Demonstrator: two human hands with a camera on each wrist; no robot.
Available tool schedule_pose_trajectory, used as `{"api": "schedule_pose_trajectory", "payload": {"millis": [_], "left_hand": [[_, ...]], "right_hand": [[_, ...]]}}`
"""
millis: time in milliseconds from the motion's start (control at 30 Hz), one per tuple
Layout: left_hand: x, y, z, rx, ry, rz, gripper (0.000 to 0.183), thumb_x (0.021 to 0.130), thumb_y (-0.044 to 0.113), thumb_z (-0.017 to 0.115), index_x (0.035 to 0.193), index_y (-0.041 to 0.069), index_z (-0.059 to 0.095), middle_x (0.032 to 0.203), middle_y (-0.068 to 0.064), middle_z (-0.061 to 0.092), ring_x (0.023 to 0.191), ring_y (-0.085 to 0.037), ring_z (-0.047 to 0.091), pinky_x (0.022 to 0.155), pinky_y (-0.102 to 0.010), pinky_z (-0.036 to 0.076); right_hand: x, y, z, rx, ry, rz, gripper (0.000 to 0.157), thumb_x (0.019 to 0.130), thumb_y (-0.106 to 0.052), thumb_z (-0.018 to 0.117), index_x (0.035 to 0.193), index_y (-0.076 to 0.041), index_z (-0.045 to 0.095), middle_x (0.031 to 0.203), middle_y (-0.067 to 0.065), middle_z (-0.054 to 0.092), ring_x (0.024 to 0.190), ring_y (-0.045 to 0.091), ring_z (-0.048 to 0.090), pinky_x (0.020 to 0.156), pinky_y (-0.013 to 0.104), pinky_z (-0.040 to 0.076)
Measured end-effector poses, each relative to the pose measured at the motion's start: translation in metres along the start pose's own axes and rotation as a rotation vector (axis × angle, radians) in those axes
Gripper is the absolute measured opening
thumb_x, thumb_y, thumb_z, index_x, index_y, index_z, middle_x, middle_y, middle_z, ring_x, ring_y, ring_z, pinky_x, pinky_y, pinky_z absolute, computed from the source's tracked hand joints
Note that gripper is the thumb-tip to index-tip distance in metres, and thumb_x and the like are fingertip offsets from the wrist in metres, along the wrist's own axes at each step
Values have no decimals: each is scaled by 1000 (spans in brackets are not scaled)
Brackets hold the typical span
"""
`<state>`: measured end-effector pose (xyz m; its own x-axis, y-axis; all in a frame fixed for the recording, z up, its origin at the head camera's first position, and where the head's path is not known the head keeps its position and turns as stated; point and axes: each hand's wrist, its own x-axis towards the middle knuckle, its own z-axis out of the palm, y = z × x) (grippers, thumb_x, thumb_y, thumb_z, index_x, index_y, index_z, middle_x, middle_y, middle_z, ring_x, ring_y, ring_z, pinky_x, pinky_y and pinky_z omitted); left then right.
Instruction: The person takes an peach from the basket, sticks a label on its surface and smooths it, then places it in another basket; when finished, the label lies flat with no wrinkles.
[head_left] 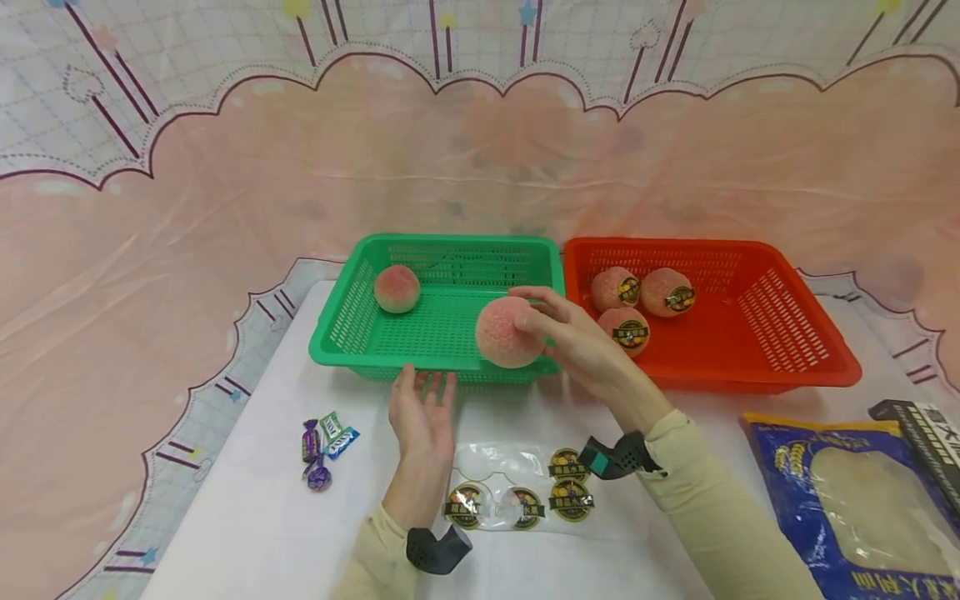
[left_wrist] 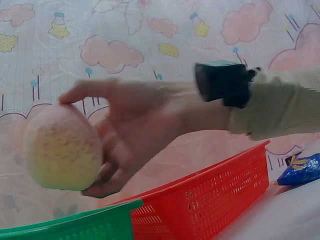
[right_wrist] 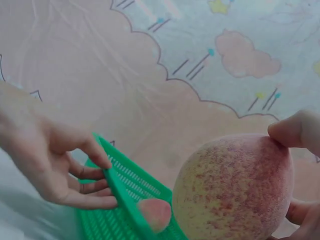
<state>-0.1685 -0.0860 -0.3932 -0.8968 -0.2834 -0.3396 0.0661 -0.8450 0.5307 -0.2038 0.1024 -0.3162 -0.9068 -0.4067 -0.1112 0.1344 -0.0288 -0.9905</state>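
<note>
A pink-and-yellow peach point(head_left: 509, 332) is gripped by my right hand point(head_left: 581, 342), raised over the near right part of the green basket point(head_left: 435, 364). Thumb and fingers hold its sides in the right wrist view, where mottled red skin shows on the peach point(right_wrist: 232, 187). My left hand point(head_left: 424, 417) is palm up at the green basket's front rim, fingers extended and fingertips at the rim, holding nothing. Another peach point(head_left: 397, 289) lies inside the green basket at its left. Three peaches with black-and-gold stickers, one of them the front peach point(head_left: 623, 331), sit in the red basket point(head_left: 750, 333).
On the white table, a clear sheet of round stickers point(head_left: 498, 487) lies between my forearms. Several wrapped candies point(head_left: 318, 473) are at the left. A blue bag point(head_left: 795, 492) and a black box point(head_left: 922, 442) lie at the right. A patterned cloth point(head_left: 480, 175) hangs behind.
</note>
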Motion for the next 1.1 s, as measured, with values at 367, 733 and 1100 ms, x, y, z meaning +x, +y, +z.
{"api": "schedule_pose_trajectory", "payload": {"millis": [367, 733, 1100], "left_hand": [[0, 2, 2, 12, -17, 6, 13, 93, 25, 43, 100, 14, 41, 104, -3, 39, 103, -19, 44, 92, -33, 44], [1, -1, 2, 26, -25, 28, 12, 93, 25, 43, 98, 14, 42, 100, -1, 39, 100, -17, 44, 93, -32, 44], [3, -11, -7, 97, -75, -36, 20, 85, 0, 36, 101, 12, 38, 97, -3, 40, 91, -16, 48, 92, -31, 44]], "right_hand": [[-46, 40, -23, -139, -30, -153, 43, 89, -21, 52, 129, -20, 38, 129, 3, 42, 118, 22, 41, 96, 40, 39], [-64, 85, -34, -209, -66, -152, 45, 87, -18, 55, 129, -17, 40, 129, 1, 46, 120, 20, 41, 95, 32, 41], [-57, 106, -34, -307, 112, -75, 49, 83, -28, 61, 127, -16, 43, 126, 3, 49, 114, 25, 46, 96, 42, 38]]}}
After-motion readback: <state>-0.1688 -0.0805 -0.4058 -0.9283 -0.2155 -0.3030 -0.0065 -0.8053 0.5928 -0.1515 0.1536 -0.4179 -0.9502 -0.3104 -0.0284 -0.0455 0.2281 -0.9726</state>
